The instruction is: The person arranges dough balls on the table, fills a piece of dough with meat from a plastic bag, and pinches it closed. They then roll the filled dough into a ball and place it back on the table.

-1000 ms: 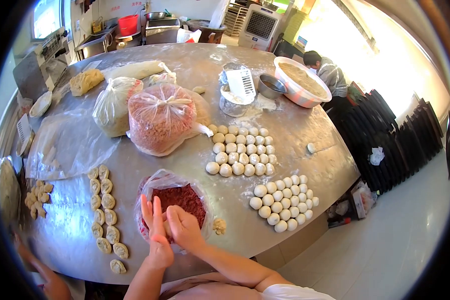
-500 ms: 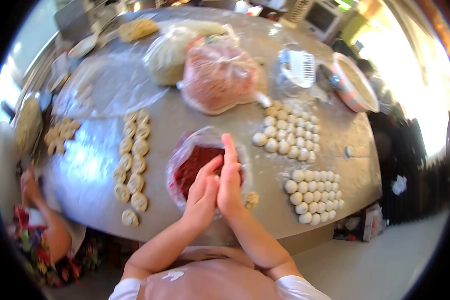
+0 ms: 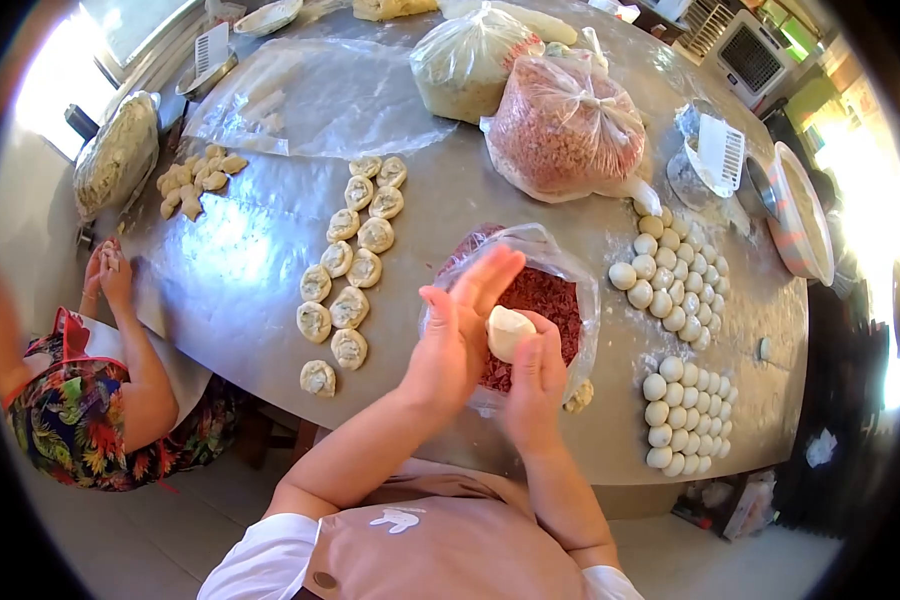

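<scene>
Over a plastic bag of dark red shredded filling (image 3: pixel 562 318), my right hand (image 3: pixel 536 378) grips a pale, rounded dough ball (image 3: pixel 509 334) between thumb and fingers. My left hand (image 3: pixel 448 338) is open, fingers stretched upward and thumb apart, its palm beside the ball. To the left lie two columns of flattened dough rounds (image 3: pixel 349 307) with lighter centres. Rows of smooth white balls (image 3: pixel 688 418) stand to the right, and another group of balls (image 3: pixel 674 277) sits behind them. A small crumbly lump (image 3: pixel 579 396) lies near the bag's right edge.
Knotted bags of pink filling (image 3: pixel 568 128) and pale filling (image 3: pixel 472 62) stand at the back of the metal table (image 3: pixel 260 330). A plastic sheet (image 3: pixel 315 95) and dough pieces (image 3: pixel 202 180) lie left. A large basin (image 3: pixel 802 215) is at right. A co-worker (image 3: pixel 95 390) sits at left.
My palms, pressed together before, have come apart, and the dough ball now shows in my right hand. The view has shifted left, bringing more of the co-worker into sight.
</scene>
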`<state>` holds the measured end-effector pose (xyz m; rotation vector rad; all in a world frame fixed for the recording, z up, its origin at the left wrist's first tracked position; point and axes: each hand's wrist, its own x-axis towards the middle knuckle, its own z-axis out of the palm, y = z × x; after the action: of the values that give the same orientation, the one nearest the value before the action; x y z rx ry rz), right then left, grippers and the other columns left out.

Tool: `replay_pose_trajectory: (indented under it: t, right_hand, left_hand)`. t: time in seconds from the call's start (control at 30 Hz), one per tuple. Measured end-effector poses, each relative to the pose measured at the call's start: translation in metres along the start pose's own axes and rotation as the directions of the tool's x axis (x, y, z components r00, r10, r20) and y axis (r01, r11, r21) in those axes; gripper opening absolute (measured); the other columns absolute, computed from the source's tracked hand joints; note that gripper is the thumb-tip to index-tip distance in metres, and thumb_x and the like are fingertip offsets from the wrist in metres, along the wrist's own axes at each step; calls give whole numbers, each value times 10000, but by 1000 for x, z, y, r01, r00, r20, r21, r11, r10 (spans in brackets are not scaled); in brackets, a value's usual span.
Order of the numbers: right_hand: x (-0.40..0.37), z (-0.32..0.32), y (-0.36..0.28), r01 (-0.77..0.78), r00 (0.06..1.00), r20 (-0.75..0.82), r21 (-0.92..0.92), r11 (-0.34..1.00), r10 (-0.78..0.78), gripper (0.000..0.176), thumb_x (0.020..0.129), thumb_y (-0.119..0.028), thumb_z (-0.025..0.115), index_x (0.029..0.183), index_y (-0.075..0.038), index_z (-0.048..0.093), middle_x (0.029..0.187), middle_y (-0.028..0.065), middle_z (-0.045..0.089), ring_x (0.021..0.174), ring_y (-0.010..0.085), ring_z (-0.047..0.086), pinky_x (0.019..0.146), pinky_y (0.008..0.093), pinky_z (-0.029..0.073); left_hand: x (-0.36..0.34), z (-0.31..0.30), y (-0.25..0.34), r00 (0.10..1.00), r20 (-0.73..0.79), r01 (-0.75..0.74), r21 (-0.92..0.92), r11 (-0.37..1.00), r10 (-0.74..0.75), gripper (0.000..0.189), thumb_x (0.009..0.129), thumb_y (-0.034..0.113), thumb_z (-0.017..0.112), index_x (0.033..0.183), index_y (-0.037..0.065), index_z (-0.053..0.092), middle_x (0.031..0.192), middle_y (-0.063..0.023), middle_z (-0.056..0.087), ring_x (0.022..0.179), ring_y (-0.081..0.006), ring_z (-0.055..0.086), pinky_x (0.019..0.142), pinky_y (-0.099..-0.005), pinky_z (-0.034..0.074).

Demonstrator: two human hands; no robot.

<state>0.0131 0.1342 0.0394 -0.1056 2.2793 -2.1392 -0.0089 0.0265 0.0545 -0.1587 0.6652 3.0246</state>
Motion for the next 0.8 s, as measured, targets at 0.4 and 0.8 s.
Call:
replay_pose_trajectory:
  t: [0.4,0.8]
  right_hand:
    - [2,3,1,-176,984,74,247,953,163,541,1040,-516,330,1143,-31,546,871,35,596,628,65,502,545,211,409]
    - [-14,-39,5,-402,909,291,420,813,299,308,1042,-355,443,1184,-98,536,915,27,578,720,94,543,624,255,451]
  left_hand:
    - [-2,-27,6,955,214,136,299,944,-206,691,953,612,465,1237,-1,611,1169,-147,647,1235,-279,544,1006,-412,447]
    - [-9,-31,-25,953,243,28,524,851,-180,955,889,778,323,1497,42,316,1549,-161,334,1345,-258,425,1092,-417,358]
